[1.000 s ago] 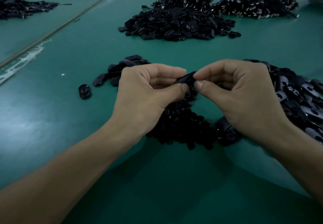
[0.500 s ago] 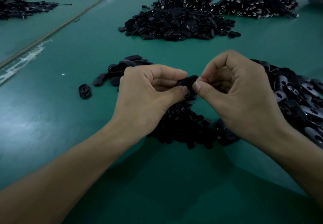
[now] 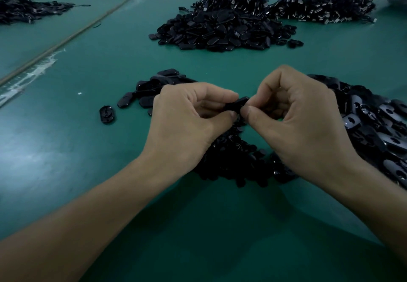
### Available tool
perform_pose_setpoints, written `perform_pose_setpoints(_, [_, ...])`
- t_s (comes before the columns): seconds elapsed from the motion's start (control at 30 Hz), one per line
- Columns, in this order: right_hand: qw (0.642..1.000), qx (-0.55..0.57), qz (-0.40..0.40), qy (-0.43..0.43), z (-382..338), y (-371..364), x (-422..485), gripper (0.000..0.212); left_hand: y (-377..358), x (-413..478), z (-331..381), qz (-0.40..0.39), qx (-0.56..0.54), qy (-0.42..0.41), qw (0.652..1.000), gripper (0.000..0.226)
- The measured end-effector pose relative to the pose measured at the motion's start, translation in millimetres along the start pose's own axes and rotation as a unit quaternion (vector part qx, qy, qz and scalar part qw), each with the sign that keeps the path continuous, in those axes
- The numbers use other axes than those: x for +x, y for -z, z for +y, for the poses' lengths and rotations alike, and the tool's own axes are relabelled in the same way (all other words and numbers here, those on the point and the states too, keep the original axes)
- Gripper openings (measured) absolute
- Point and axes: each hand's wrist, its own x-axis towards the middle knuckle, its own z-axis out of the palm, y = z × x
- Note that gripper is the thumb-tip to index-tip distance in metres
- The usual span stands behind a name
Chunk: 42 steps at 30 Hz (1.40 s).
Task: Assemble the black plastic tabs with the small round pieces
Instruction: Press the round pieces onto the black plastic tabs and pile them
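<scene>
Heap of black parts (image 3: 233, 160) on green table (image 3: 88, 149). Just above heap: left hand (image 3: 187, 123) and right hand (image 3: 297, 123), fingers curled, pinch one black tab (image 3: 239, 104) at its ends. Round piece not discernible. Tab probably light, stiff, slick; grip edges. Beyond heap: larger pile (image 3: 220, 32).

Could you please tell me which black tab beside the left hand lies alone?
The leftmost black tab, separated from the small cluster by bare green table.

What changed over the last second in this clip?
The right hand tipped up, knuckles rising, its fingers curling tighter on the black tab. The left hand kept pinching the tab's other end. The pile beneath them and the loose piece did not move.
</scene>
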Motion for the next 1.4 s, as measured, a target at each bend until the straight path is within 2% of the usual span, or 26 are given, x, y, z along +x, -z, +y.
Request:
perform_pose_setpoints(0.23, [1.000,-0.018,0.010,0.009,-1.1,-0.8,-0.7,0.026,-0.5,-0.8,-2.1,0.002,0.007,-0.021,1.000,0.029])
perform_pose_setpoints(0.4, [0.999,-0.037,0.003,0.009,-0.7,-1.0,-1.3,0.028,-2.1,-4.5,-0.9,-0.002,0.066,-0.068,0.996,0.030])
perform_pose_setpoints(0.63, [0.999,-0.015,0.000,-0.035,1.9,-4.4,-2.4,0.026,-2.2,-6.5,-2.3,-0.001,0.133,-0.121,0.984,0.025])
perform_pose_setpoints(0.87, [0.992,0.055,-0.046,-0.102,6.3,-8.2,-1.5,0.014,-1.8,-5.8,-2.4,-0.008,0.243,-0.200,0.949,0.023])
perform_pose_setpoints(1.17, [0.980,0.128,-0.117,-0.102,4.7,-7.0,-3.2,0.013,6.8,-0.6,-6.9,-0.032,0.286,-0.182,0.940,0.020])
perform_pose_setpoints(1.3, [0.994,0.036,-0.090,-0.048,7.4,-7.6,-3.5,0.021,7.5,1.5,-10.0,-0.025,0.222,-0.129,0.966,0.021])
perform_pose_setpoints(1.4, [0.998,-0.036,-0.054,-0.017,9.5,-5.6,-1.5,0.024,5.7,2.0,-9.2,-0.039,0.125,-0.068,0.989,0.027])
